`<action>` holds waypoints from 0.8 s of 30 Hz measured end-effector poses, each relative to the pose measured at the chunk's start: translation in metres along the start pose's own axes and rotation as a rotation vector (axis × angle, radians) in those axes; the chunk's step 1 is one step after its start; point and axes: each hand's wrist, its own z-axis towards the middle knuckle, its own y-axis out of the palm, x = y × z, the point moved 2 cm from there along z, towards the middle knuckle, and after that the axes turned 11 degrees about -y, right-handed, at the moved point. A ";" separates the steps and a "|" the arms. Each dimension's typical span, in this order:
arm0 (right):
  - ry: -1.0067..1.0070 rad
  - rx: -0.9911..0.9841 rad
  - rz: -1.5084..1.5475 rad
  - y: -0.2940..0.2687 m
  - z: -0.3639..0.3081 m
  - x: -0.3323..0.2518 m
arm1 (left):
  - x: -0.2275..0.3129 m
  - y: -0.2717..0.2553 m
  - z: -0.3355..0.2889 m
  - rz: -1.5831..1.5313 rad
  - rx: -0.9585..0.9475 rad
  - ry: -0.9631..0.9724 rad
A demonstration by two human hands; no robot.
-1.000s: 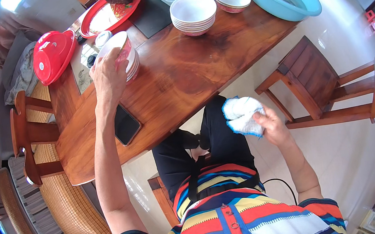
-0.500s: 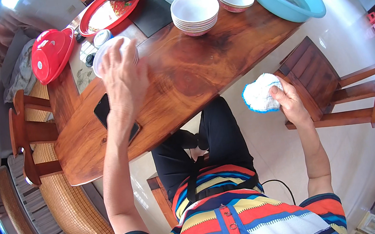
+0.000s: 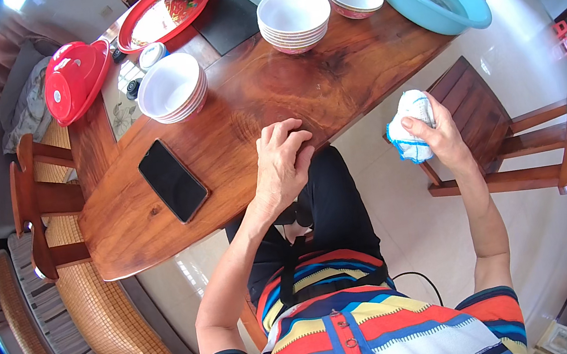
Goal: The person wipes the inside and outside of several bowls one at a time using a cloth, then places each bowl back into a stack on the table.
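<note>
Here, the right hand (image 3: 444, 136) grips a bunched, blue-edged white cloth (image 3: 409, 109); the left hand (image 3: 278, 167) has loosely bent fingers.

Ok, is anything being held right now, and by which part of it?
The right-hand grip holds a bunched white fabric cloth with blue edging by its right side, thumb across the camera-facing surface. The left-hand grip holds nothing.

Multicoloured striped shirt (image 3: 386, 323), black trousers (image 3: 343, 201).
</note>
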 end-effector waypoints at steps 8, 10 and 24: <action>-0.087 0.149 -0.016 -0.044 0.030 -0.015 | 0.005 0.003 -0.001 0.055 0.029 -0.009; -0.146 0.273 0.003 -0.071 0.054 -0.022 | 0.005 0.001 -0.003 0.077 0.036 -0.019; -0.156 0.083 -1.252 -0.155 0.174 0.048 | 0.005 0.002 -0.004 0.077 0.068 -0.018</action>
